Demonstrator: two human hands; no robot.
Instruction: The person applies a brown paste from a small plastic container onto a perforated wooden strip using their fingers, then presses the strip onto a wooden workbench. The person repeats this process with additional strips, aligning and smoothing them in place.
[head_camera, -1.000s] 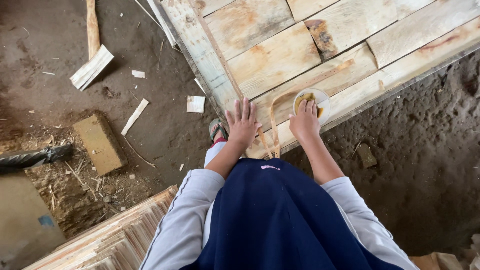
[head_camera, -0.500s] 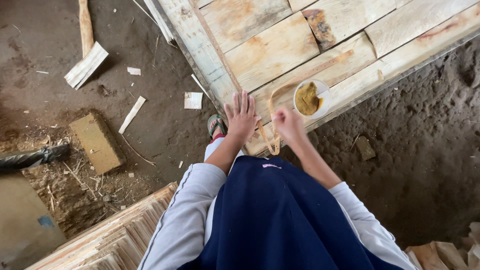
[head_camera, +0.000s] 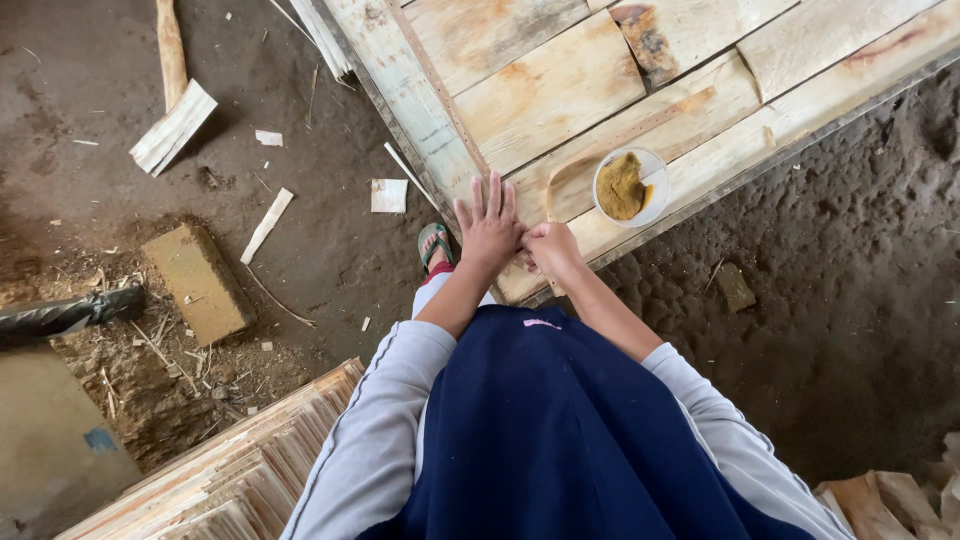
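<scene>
A broad platform of pale wooden planks fills the far half of the scene, its boards set at a slant, some stained brown or dark at knots, with thin gaps between them. Its near edge runs diagonally from the left-centre up toward the far right; beyond that edge lies dark, lumpy soil on the right and packed dirt floor scattered with offcuts on the left. On the near-left sits a stack of thin wood sheets, and farther left a yellowish block lies on the ground.

A thin strip of wood veneer lies on the planks, curving in a narrow arc from near the hands toward the far right — light tan, ribbon-like, flat against the boards. Just right of it, close to the platform's edge, stands a small white bowl holding a mound of yellow-brown paste; open board lies beyond it.

The left hand rests flat on the planks near the platform's near corner, palm down, fingers straight and slightly spread, pointing away. The right hand is just beside it, touching it at the thumb side, fingers curled inward into a loose fist over the strip's near end — whether they pinch the strip cannot be told. A foot in a green sandal shows just left of the left hand, at the platform's edge.
</scene>
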